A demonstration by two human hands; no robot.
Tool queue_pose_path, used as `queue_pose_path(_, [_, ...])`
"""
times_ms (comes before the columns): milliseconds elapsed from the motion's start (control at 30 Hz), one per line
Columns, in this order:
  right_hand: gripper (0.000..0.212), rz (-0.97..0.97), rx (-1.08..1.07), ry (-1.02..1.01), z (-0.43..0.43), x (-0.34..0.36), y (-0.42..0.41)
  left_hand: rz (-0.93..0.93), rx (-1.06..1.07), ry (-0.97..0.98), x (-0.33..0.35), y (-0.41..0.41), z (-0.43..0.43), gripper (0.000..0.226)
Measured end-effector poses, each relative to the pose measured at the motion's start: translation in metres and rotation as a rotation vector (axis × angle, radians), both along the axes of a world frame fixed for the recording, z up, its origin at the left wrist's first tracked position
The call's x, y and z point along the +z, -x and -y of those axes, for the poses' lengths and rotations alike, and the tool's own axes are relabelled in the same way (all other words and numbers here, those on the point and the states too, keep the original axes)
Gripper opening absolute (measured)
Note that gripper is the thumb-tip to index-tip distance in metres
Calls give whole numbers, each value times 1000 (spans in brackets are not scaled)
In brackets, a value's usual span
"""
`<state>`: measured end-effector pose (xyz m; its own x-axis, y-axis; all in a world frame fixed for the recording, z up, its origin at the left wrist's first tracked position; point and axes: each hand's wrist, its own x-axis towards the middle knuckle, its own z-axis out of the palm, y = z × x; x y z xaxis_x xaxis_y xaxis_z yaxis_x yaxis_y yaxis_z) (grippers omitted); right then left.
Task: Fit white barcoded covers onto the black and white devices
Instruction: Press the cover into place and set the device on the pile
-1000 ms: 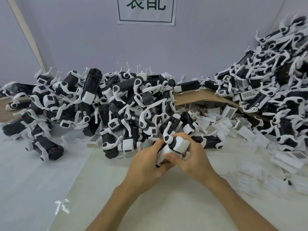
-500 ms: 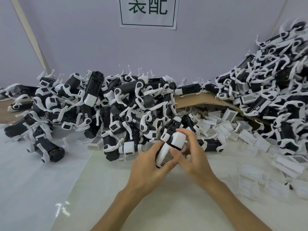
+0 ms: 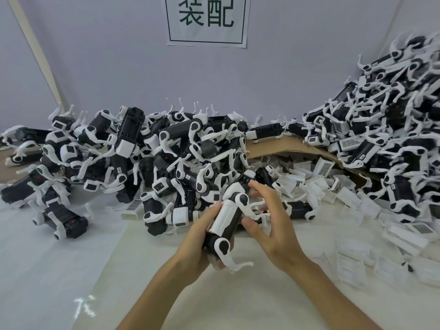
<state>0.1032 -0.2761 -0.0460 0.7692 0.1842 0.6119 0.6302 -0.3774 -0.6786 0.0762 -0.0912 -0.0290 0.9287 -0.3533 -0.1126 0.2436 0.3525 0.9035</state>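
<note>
Found the left hand (image 3: 200,239) gripping one device (image 3: 234,222) from below and from the left, fingers curled round its black body. Noted the device held clear of the table (image 3: 142,294), tilted, far end toward the pile, near end low by the wrist. Saw a white cover (image 3: 223,217) lying along its upper face; could not make out a barcode on it from this angle. Recorded white legs sticking out at both ends, one at the near end hanging below the left hand.

Found the right hand (image 3: 276,225) just right of the device, fingers spread and nearly straight, holding nothing. Placed the thumb beside the device's right flank; could not confirm contact.

Logged a large pile (image 3: 166,163) of devices behind the hands, at centre and left, and a taller pile (image 3: 392,139) at the right, banked against the wall (image 3: 95,67). Logged arched cardboard (image 3: 273,146) between the two, with loose covers (image 3: 319,182) heaped under and before it. Noted further covers (image 3: 352,263) scattered on the table right of the right forearm. Noted a lone device (image 3: 64,220) lying apart at the left. Saw a printed sign (image 3: 207,20) on the wall above.
</note>
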Motion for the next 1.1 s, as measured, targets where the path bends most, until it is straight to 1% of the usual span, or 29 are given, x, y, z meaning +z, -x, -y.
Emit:
queue_pose_path(67, [67,1,17,-10,1,2,1,8,-108,13,1,1,-1,52])
queue_pose_path(167, [62,12,68,-8,3,3,2,56,-248,-13,2,3,-1,53])
queue_pose_path(300, [65,-119,177,-37,2,6,5,88,-447,58,3,2,-5,54])
queue_pose_path(367, [60,-137,222,-51,1,7,5,89,-481,76,3,1,-7,52])
queue_pose_path(433, [46,-188,270,-94,1,10,5,93,-444,74,1,0,-8,51])
queue_pose_path(500, [39,-269,308,-136,2,13,4,109,-384,44,-2,-1,-6,50])
queue_pose_path(600, [37,-340,337,-223,4,14,4,69,-232,0,-1,-3,-3,49])
queue_pose_path(633, [39,-346,330,-242,4,14,3,49,-169,7,-1,-4,-3,49])
queue_pose_path(700, [41,-328,287,-251,5,14,1,23,-87,58,2,-6,-3,42])
queue_pose_path(733, [40,-320,264,-253,5,14,0,24,-87,77,4,-5,-4,43])
queue_pose_path(800, [38,-336,248,-268,10,15,-4,47,-135,53,7,-4,-5,45])
queue_pose_path(867, [36,-391,297,-306,17,19,-5,48,-181,38,9,-2,-4,37])
queue_pose_path(933, [35,-452,382,-321,25,24,-6,-7,-189,69,9,-2,-3,36])
queue_pose_path(1033, [37,-512,473,-253,29,26,-7,-100,-194,134,10,-3,-7,29])
queue_pose_path(1100, [44,-530,504,-214,28,25,-7,-154,-166,156,9,-4,-8,38])
